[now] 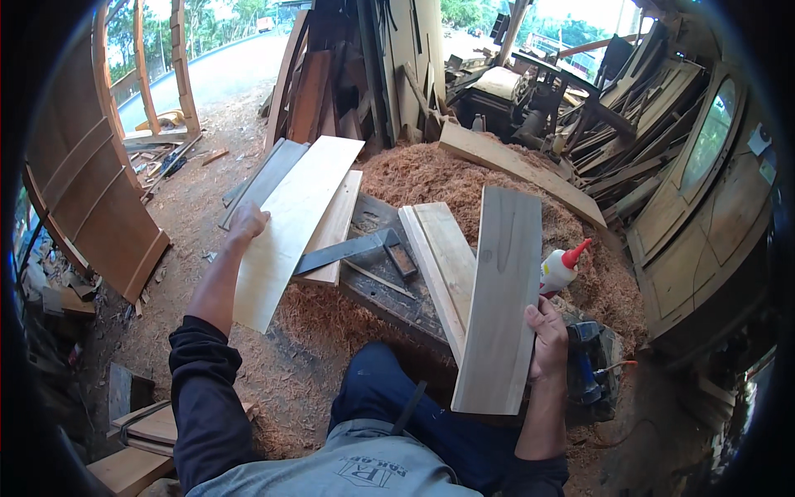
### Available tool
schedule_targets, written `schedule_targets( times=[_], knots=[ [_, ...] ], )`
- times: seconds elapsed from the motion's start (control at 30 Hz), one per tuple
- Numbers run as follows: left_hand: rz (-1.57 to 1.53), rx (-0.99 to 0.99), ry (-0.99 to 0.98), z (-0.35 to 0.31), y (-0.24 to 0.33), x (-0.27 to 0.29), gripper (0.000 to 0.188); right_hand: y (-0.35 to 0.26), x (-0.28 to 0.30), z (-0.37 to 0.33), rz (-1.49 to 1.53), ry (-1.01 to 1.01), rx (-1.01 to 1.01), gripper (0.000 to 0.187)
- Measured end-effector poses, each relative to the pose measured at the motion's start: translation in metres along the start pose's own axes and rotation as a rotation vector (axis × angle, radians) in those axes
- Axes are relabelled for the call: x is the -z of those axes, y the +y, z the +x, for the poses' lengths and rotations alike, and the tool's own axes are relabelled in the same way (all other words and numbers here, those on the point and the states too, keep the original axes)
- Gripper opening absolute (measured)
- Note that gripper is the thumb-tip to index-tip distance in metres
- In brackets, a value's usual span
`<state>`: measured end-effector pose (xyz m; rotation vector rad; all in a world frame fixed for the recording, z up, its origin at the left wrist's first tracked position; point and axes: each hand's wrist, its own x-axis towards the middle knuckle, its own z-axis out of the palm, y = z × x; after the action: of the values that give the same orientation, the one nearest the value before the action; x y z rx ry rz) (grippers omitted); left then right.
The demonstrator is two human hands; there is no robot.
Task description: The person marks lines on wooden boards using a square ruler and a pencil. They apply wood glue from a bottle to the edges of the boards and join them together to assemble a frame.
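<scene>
My left hand (250,222) is closed at the left edge of a long pale board (300,217), which is tilted out over the left side of the workbench (373,300). Narrow grey boards (269,176) show just beyond those fingers. With my right hand (548,335) I grip the right edge of a grey-brown board (502,290), raised at a slant in front of me. Behind it, lighter boards (443,248) lie on the bench. A try square (344,251) rests across another pale board (335,217). A white bottle with a red nozzle (559,269) stands just beyond my right hand.
Wood shavings (414,176) are heaped behind the bench, with a loose plank (522,170) across them. A blue and black tool (588,364) sits at the bench's right end. Door panels (99,190) lean at left, more planks (310,95) at the back, and a door (704,207) at right.
</scene>
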<state>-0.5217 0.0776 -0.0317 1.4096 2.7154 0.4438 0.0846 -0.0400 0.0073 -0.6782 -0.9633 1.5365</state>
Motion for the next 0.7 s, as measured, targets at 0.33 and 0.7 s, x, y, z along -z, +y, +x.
schedule_targets(
  times=[0.33, 0.7],
  knots=[
    [-0.610, -0.800, -0.499, -0.243, 0.156, 0.061, 0.080, 0.018, -0.052, 0.013, -0.257, 0.122, 0.249, 0.043],
    [-1.952, -0.306, -0.815, -0.302, 0.183, -0.012, 0.042, 0.001, -0.049, 0.064, -1.027, -0.217, 0.450, 0.047]
  ],
)
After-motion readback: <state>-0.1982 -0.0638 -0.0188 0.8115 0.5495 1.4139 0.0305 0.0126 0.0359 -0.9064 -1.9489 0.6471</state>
